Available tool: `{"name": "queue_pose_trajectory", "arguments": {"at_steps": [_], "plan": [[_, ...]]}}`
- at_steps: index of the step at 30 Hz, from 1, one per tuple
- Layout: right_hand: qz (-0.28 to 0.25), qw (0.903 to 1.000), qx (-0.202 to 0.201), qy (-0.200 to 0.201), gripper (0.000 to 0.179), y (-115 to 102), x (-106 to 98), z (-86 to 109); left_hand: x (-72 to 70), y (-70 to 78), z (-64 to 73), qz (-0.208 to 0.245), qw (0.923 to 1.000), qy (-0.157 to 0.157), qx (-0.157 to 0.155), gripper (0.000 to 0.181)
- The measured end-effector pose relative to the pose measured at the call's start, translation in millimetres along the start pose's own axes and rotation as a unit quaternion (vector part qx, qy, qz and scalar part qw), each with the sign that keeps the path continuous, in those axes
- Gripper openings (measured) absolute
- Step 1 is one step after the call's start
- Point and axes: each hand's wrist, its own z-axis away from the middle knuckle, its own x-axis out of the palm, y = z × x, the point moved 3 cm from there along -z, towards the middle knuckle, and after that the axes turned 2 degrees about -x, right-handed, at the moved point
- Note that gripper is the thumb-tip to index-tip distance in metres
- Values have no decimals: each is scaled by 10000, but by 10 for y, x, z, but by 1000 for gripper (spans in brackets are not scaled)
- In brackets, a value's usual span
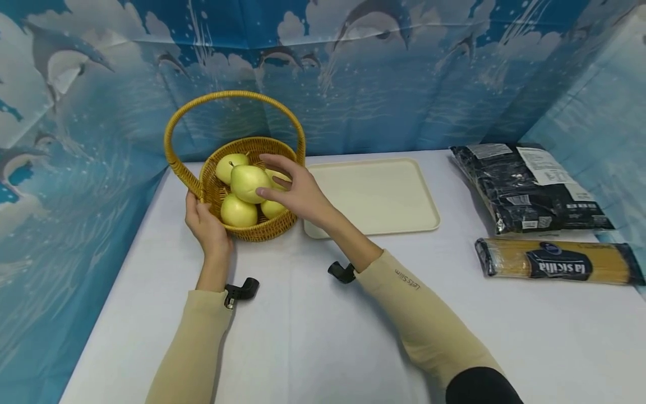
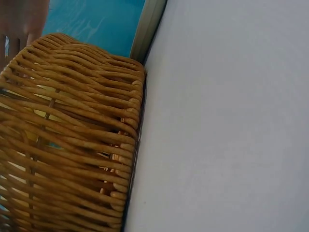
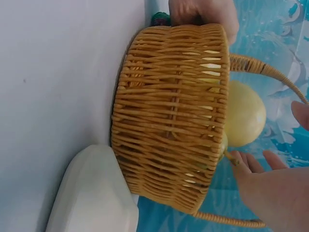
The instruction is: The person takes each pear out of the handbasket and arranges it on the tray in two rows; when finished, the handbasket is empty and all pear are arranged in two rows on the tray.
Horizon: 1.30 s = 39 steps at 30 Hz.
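A wicker basket (image 1: 270, 229) with a tall arched handle stands at the back left and holds several yellow-green pears (image 1: 239, 211). At its left side, by the foot of the handle, my left hand (image 1: 206, 227) grips the basket wall and rim. Over the right rim reaches my right hand (image 1: 298, 188), its thumb and fingers spread around the near side of the topmost pear (image 1: 248, 183). In the right wrist view a gap shows between the thumb and that pear (image 3: 245, 115), while the fingertips are close to the rim.
A cream rectangular tray (image 1: 375, 196) lies right of the basket, beneath my right forearm. Farther right are a black plastic package (image 1: 530, 191) and a pack of spaghetti (image 1: 560, 261). A blue dolphin-print curtain (image 1: 353, 101) hangs behind the white table (image 1: 303, 336).
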Motion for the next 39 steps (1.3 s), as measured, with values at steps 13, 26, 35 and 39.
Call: {"name": "queue_pose_trajectory", "arguments": {"at_steps": [13, 26, 35, 39], "plan": [[510, 9974, 271, -432, 68, 130, 24, -266, 49, -16, 19, 150, 9998, 60, 83, 62], [1760, 9834, 269, -354, 77, 197, 85, -330, 25, -42, 33, 2, 9998, 155, 86, 60], [1653, 9861, 126, -108, 76, 157, 77, -315, 35, -22, 50, 10, 9998, 170, 81, 59], [1401, 9901, -27, 5, 71, 50, 56, -272, 15, -21, 22, -15, 9998, 148, 155, 56]]}}
